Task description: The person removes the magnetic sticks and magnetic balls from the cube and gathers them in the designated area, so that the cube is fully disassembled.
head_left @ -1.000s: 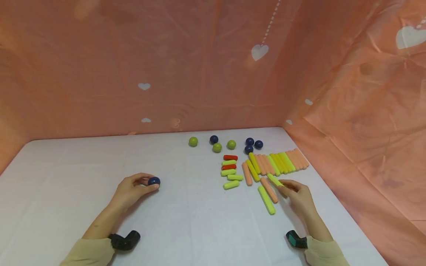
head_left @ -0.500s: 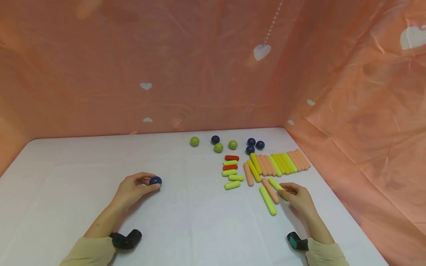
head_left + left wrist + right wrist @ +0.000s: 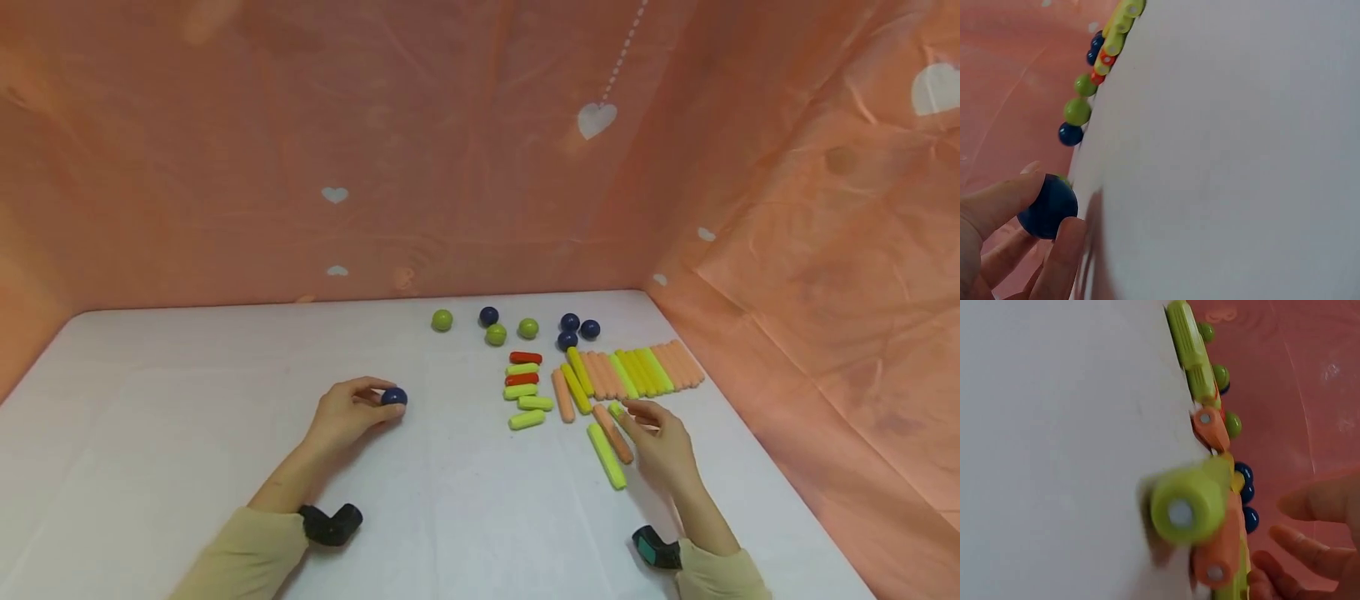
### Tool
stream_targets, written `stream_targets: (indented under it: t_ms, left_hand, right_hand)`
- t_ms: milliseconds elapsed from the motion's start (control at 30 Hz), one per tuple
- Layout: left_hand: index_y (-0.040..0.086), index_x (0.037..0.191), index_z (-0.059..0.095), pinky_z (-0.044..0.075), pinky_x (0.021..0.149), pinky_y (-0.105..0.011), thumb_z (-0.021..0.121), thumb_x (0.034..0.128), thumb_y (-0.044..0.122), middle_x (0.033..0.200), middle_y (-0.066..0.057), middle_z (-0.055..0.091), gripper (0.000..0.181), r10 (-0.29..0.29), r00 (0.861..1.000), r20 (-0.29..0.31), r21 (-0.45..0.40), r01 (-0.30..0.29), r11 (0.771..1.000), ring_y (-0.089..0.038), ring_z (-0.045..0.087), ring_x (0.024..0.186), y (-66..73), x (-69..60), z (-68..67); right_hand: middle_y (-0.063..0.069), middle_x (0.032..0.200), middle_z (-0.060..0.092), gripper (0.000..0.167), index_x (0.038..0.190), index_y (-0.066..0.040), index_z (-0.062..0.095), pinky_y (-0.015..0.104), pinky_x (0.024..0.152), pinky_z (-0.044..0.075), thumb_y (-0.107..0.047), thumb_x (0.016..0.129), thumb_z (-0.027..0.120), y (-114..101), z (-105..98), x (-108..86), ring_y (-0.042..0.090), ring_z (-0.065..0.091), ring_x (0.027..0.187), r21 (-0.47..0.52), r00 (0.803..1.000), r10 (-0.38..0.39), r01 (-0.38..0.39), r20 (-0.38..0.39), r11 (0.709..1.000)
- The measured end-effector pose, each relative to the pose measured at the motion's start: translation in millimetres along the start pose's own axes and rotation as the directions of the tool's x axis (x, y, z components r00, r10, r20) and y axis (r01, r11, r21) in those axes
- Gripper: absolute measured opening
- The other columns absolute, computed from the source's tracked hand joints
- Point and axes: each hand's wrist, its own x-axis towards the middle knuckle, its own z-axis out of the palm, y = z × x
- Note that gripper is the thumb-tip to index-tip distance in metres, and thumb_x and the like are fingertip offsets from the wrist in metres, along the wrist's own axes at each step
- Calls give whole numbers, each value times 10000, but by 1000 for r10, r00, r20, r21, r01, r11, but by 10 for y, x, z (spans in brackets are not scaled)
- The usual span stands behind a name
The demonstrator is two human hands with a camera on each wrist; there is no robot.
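Observation:
My left hand [image 3: 348, 417] pinches a dark blue ball [image 3: 394, 397] between thumb and fingers. In the left wrist view the same blue ball [image 3: 1050, 206] appears just above the white surface. At the right, my right hand [image 3: 663, 442] is over a yellow-green toy building rod [image 3: 617, 411], which it partly hides. The right wrist view shows the hand's fingers [image 3: 1319, 500] spread apart with nothing between them. Beside this rod lie an orange building rod [image 3: 612, 433] and another yellow-green rod [image 3: 606, 456]; silver discs show in the rod ends.
Orange, yellow and green rods [image 3: 641, 371] lie side by side at the right. Short red [image 3: 522, 379] and green rods [image 3: 527, 419] lie left of them. Green balls [image 3: 442, 320] and blue balls [image 3: 567, 340] sit near the back edge. Orange cloth [image 3: 450, 167] surrounds the table [image 3: 225, 375].
My left hand has moved right and slightly away from me with the blue ball. The right hand has let go of the yellow-green rod, which lies beside the orange one.

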Motion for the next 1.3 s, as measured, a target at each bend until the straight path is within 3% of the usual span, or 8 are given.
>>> stream_targets:
  t_ms: [100,300,600,800,1033,1200,1300]
  left_hand:
    - [52,1148,677,467,728,-264,792,786,215,1003,-144,662,413,27,1000,-10,21,-26,999,-229,616,897,-11,7,70]
    - [61,1135,685,456,734,-274,806,766,204,998,-139,688,414,43,999,-31,42,-41,998,-217,617,880,-40,18,131]
    - [50,1228,622,452,687,-242,816,748,214,1098,-171,669,542,12,1000,-14,52,-11,999,-179,600,823,-64,-28,85]
    - [-2,1288,547,547,662,-247,827,738,195,1167,-229,615,647,2,1000,22,16,-3,1000,-233,658,906,-162,-105,-99]
    - [-7,1307,531,527,742,-263,793,784,289,1172,-226,616,656,43,999,14,76,-44,996,-291,656,984,-356,-178,-450]
    - [-4,1324,514,510,746,-264,768,806,353,1188,-226,612,678,29,999,18,99,-31,995,-304,637,1008,-413,-231,-592]
    - [-2,1321,519,502,738,-249,759,813,363,1190,-222,616,670,19,1000,17,91,-20,996,-306,633,1018,-429,-252,-621]
  right_hand:
    - [198,1319,542,381,1294,-13,560,350,982,453,-216,972,555,-59,91,22,312,504,1181,35,1000,-18,19,-24,999]
    - [167,1235,614,307,1223,-17,612,103,809,442,-176,964,567,-191,292,113,270,555,1123,125,997,-54,61,-59,990]
    - [144,1157,653,243,1154,-15,651,159,765,495,-125,943,598,-493,726,143,201,584,989,252,986,-165,152,31,956]
    - [109,1047,686,190,1084,-30,679,211,817,496,-84,907,635,-739,1060,138,191,615,946,276,961,-269,242,63,930]
    - [144,1001,686,198,1074,17,673,205,712,534,-49,891,637,-977,1366,157,216,623,898,347,924,-369,314,104,884]
    - [135,993,692,188,1060,0,682,237,797,531,-71,888,650,-1081,1529,175,226,628,917,342,913,-384,320,137,883]
    - [128,1012,685,239,1096,-9,667,236,776,544,-134,892,669,-1131,1613,185,205,630,903,344,906,-371,288,206,894]
